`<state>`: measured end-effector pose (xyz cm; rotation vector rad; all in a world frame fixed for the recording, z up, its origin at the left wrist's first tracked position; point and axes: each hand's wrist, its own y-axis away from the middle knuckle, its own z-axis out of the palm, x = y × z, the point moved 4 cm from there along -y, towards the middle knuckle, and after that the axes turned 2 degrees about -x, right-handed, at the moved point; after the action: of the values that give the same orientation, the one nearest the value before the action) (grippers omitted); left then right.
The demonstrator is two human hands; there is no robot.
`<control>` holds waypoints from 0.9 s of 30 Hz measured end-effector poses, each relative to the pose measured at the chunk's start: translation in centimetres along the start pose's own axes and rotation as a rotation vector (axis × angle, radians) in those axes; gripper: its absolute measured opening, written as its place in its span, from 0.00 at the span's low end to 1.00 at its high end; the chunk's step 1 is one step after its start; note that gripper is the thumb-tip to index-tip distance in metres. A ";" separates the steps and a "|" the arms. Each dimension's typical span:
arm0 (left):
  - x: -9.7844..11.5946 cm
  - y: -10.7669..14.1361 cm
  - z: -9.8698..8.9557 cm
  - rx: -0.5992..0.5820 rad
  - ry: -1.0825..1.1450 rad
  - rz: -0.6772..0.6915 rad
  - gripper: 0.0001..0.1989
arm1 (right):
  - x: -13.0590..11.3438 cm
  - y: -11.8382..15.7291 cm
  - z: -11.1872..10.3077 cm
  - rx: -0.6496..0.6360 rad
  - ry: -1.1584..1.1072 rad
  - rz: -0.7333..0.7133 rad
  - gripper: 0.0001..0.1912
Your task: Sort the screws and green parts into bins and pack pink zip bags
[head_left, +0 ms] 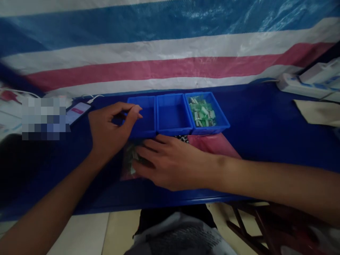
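Note:
My left hand (pixel 113 122) is above the left blue bin (pixel 145 134), thumb and fingertips pinched together. Whatever may be in that pinch is too small or hidden to make out. My right hand (pixel 172 161) reaches across the table's front, its fingers bent and apart over a clear plastic bag (pixel 126 171) of small light pieces. Part of this bag is covered by the hand. Beside the right wrist lies a pink bag (pixel 215 144), and small black-and-white pieces (pixel 182 139) show just behind the knuckles.
Three blue bins stand in a row; the right bin (pixel 225 124) has several small green-and-silver packets (pixel 203 113) inside. A phone (pixel 78 111) and cables are at the left. Power strips (pixel 300 85) and a beige sheet (pixel 318 111) lie right. Behind hangs a striped plastic sheet (pixel 170 67).

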<state>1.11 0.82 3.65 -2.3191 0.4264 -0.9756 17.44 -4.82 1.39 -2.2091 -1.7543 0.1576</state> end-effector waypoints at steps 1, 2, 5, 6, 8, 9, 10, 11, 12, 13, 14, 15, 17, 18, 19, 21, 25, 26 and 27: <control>-0.1 0.0 0.1 -0.008 0.011 -0.004 0.12 | -0.4 -1.0 0.5 -0.048 -0.004 0.000 0.17; -0.1 0.1 0.2 -0.017 0.020 -0.007 0.11 | -0.5 -1.9 0.9 -0.111 -0.020 0.034 0.18; -0.4 0.1 0.5 -0.042 0.045 -0.003 0.11 | -0.4 -3.8 1.9 -0.238 -0.015 0.079 0.17; -0.6 0.0 0.5 -0.054 0.053 0.005 0.11 | -0.3 -4.1 2.0 -0.250 -0.002 0.077 0.17; -0.9 -0.1 0.5 -0.072 0.072 0.031 0.12 | 0.0 -4.2 2.0 -0.235 0.028 0.066 0.18; -1.0 -0.2 0.5 -0.078 0.084 0.044 0.12 | 0.3 -4.0 1.8 -0.212 0.045 0.064 0.18; -1.1 -0.3 0.4 -0.081 0.096 0.055 0.12 | 0.7 -3.6 1.5 -0.177 0.065 0.061 0.19; -1.2 -0.3 0.4 -0.081 0.107 0.059 0.12 | 1.0 -3.0 1.1 -0.132 0.090 0.052 0.20; -1.3 -0.4 0.3 -0.076 0.113 0.061 0.12 | 1.4 -2.2 0.5 -0.070 0.121 0.037 0.20; -1.3 -0.4 0.2 -0.068 0.115 0.063 0.12 | 1.7 -1.2 -0.1 0.007 0.153 0.005 0.20; -1.2 -0.3 0.2 -0.063 0.113 0.065 0.12 | 2.0 -0.1 -0.8 0.082 0.185 -0.026 0.19; -1.1 -0.3 0.2 -0.058 0.108 0.072 0.12 | 2.1 1.1 -1.5 0.167 0.220 -0.074 0.17; -0.8 -0.2 0.4 -0.059 0.094 0.090 0.11 | 2.5 3.2 -2.0 0.203 0.261 -0.116 0.15; -0.6 -0.1 0.5 -0.067 0.087 0.103 0.11 | 2.6 4.1 -2.1 0.200 0.268 -0.130 0.14; -0.3 0.0 0.6 -0.078 0.079 0.116 0.11 | 2.6 4.8 -2.1 0.191 0.264 -0.132 0.13; 0.3 0.3 0.8 -0.098 0.060 0.149 0.11 | 2.6 5.6 -2.3 0.217 0.200 -0.113 0.11; 1.3 1.2 0.8 -0.052 -0.004 0.275 0.10 | 3.9 5.6 -3.7 0.449 -0.230 0.164 0.11; 1.6 1.5 0.8 -0.025 -0.018 0.333 0.16 | 4.6 5.6 -3.8 0.497 -0.386 0.271 0.11; 1.8 1.7 0.8 -0.005 -0.033 0.388 0.23 | 5.3 5.5 -3.8 0.529 -0.555 0.368 0.13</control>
<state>2.81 -1.16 3.15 -2.1411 0.8283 -0.7437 24.94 -1.44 3.83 -2.1567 -1.2779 1.2630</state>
